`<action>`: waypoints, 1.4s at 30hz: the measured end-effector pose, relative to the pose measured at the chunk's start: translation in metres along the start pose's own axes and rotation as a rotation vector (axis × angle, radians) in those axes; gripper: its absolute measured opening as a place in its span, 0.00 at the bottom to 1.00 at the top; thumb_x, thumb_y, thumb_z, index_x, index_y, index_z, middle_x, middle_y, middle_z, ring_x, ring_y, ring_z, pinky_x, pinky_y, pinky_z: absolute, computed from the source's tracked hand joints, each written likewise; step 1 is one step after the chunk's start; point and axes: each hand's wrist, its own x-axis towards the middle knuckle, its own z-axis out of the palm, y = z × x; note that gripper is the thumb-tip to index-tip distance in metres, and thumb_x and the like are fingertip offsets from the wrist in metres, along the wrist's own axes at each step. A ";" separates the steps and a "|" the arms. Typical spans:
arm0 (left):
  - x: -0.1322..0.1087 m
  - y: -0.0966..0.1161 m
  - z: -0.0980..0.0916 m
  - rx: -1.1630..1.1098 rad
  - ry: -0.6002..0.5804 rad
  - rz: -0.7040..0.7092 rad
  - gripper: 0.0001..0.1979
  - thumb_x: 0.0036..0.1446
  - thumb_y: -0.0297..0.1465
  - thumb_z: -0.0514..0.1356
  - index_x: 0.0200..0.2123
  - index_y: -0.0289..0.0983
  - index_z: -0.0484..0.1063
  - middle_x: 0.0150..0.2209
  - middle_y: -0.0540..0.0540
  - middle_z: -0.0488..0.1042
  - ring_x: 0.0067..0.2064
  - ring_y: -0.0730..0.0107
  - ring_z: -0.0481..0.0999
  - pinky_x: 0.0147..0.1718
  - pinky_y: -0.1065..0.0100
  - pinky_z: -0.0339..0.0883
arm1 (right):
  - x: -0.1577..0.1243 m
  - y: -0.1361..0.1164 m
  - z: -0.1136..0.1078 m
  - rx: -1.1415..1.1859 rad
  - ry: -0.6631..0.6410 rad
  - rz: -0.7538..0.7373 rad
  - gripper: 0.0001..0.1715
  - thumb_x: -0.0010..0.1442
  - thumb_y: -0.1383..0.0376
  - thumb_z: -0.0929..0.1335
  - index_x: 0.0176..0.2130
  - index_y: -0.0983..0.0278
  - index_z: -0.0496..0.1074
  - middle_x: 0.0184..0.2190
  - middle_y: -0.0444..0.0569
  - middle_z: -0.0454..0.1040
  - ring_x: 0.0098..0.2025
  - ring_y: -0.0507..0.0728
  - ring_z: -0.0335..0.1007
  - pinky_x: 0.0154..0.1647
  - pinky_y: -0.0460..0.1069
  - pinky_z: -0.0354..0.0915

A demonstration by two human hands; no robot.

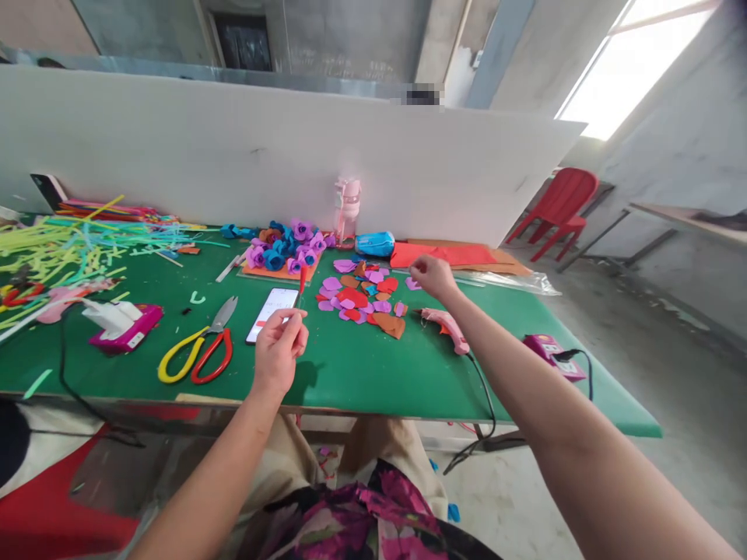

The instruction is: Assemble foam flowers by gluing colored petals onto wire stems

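Observation:
My left hand (pixel 280 350), fingers pinched, holds a thin stem tipped with a narrow red piece (pixel 302 278) above the table, beside a lit phone (pixel 271 311). Stretched out to the right, my right hand (pixel 435 278) has its fingers closed near a small purple petal (pixel 413 285); what lies between the fingertips I cannot make out. Loose petals in purple, red and brown (pixel 353 297) are spread between my hands. Below my right hand rests a pink glue gun (pixel 448 327) with a dark cord. Purple and blue flowers (pixel 292 247) are piled behind the phone.
Scissors (pixel 201 346) with yellow and red handles lie at left, near a magenta power strip (pixel 128 330) and many coloured strips (pixel 75 249). Another power strip (pixel 554 356) sits right. A pink bottle (pixel 348 210), blue pouch (pixel 375 244) and red sheets (pixel 447 255) line the white partition (pixel 262 140).

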 end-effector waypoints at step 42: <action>-0.029 -0.041 0.006 0.026 -0.058 -0.322 0.15 0.52 0.43 0.60 0.33 0.35 0.69 0.17 0.54 0.61 0.19 0.81 0.51 0.18 0.76 0.44 | 0.039 0.031 0.046 -0.150 -0.303 0.054 0.11 0.55 0.66 0.64 0.30 0.68 0.74 0.21 0.47 0.74 0.26 0.51 0.70 0.25 0.42 0.61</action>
